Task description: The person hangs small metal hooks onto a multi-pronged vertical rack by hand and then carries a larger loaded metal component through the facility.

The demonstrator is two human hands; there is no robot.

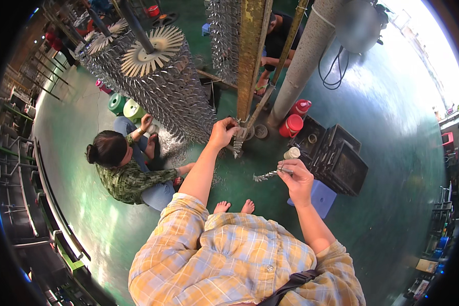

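Observation:
My left hand [223, 133] is closed in a pinch at a small bunch of flat silvery metal pieces [238, 147], beside the foot of a rusty yellow beam [251, 61]. Its fingertips partly cover the top of the bunch. Out to the right, my right hand [297, 179] pinches a short row of shiny metal pieces [264, 177], which sticks out leftward from the fingers. The exact kind of these pieces is too small to make out. Ahead on the left stands a tall rack [153, 97] densely hung with similar silvery pieces, with a slatted disc [152, 51] on top.
A co-worker [130, 166] sits low at my left, by scattered metal bits [173, 148]. Another person [280, 41] is behind the beam. To the right are a grey post [303, 64], red jugs [291, 125], black crates [344, 166] and a blue stool [321, 198].

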